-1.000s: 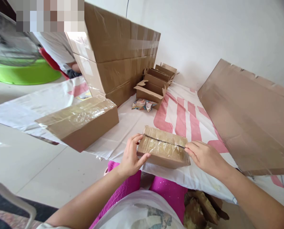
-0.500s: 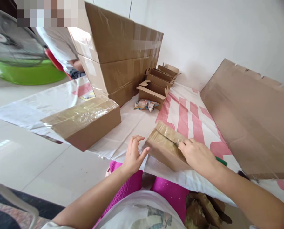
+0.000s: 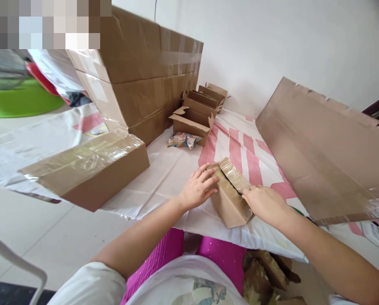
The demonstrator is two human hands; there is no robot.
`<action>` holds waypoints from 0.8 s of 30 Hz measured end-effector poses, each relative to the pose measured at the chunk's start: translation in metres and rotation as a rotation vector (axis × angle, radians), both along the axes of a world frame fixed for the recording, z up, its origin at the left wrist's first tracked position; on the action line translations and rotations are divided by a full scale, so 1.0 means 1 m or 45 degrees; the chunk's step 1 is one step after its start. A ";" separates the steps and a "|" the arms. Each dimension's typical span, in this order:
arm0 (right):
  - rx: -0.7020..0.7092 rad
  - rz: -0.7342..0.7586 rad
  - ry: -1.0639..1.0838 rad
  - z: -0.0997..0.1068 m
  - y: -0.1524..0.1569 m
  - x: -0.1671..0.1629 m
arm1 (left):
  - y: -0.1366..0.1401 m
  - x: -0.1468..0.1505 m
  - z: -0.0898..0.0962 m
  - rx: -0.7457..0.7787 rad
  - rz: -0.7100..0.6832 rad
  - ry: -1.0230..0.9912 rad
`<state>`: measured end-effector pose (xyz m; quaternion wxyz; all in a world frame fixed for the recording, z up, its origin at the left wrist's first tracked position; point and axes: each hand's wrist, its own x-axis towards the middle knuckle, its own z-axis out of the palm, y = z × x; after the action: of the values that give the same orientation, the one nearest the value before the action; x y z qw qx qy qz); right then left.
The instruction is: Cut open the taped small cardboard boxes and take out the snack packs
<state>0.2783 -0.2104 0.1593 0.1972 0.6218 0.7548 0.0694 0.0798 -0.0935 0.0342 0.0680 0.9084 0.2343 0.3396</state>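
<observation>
A small brown cardboard box (image 3: 224, 205) sits near the front edge of the cloth-covered table, turned at a slant. Clear tape shows on its top flap (image 3: 234, 173), and a dark gap runs between the top flaps. Across the box's left upper edge lies my left hand (image 3: 199, 186), its fingers stretched and slightly apart. My right hand (image 3: 264, 203) is closed on the flap edge at the gap, on the box's right side; its fingertips are partly hidden.
A long taped box (image 3: 107, 173) lies at the left. Large stacked cartons (image 3: 151, 80) stand behind it. Several open boxes (image 3: 191, 120) and a patterned packet (image 3: 183, 140) are near the wall. A big cardboard sheet (image 3: 329, 156) leans at the right. Cardboard scraps (image 3: 266, 275) lie below the table.
My left hand has moved right and come down onto the small box. The box has turned, and its top gap looks wider. My right hand stays at the flap. The view has shifted slightly.
</observation>
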 end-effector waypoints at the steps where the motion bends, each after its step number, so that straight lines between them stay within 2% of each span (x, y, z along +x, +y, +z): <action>1: -0.037 -0.014 0.027 0.004 -0.005 0.005 | -0.003 0.002 -0.001 0.004 0.054 -0.019; 3: -0.086 -0.044 0.101 0.012 -0.015 0.017 | -0.014 0.002 -0.001 0.031 0.150 -0.070; 6: -0.073 -0.097 0.281 0.021 -0.025 0.042 | -0.037 -0.003 0.004 0.075 0.200 -0.160; 9: 0.043 -0.197 0.515 0.015 -0.024 0.073 | -0.063 -0.009 0.008 0.064 0.209 -0.299; 12: 0.283 -0.384 0.692 -0.014 -0.018 0.100 | -0.080 -0.013 0.007 -0.011 0.143 -0.446; 14: 0.395 -0.482 0.759 -0.044 -0.017 0.110 | -0.082 -0.016 0.003 -0.162 0.117 -0.518; 17: 0.387 -0.528 0.850 -0.090 -0.023 0.112 | -0.078 -0.019 -0.004 -0.466 0.118 -0.554; 19: 0.345 -0.503 0.904 -0.115 -0.029 0.108 | -0.074 -0.020 -0.008 -0.575 0.087 -0.557; 22: 0.409 -0.479 1.019 -0.139 -0.036 0.102 | -0.072 -0.021 -0.010 -0.605 0.056 -0.589; 24: 0.532 -0.508 1.115 -0.142 -0.039 0.102 | -0.073 -0.020 -0.010 -0.610 0.061 -0.622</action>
<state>0.3801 -0.2498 0.0174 -0.2556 0.7504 0.6033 -0.0867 0.0598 -0.1663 0.0239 0.3255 0.7526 0.3056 0.4840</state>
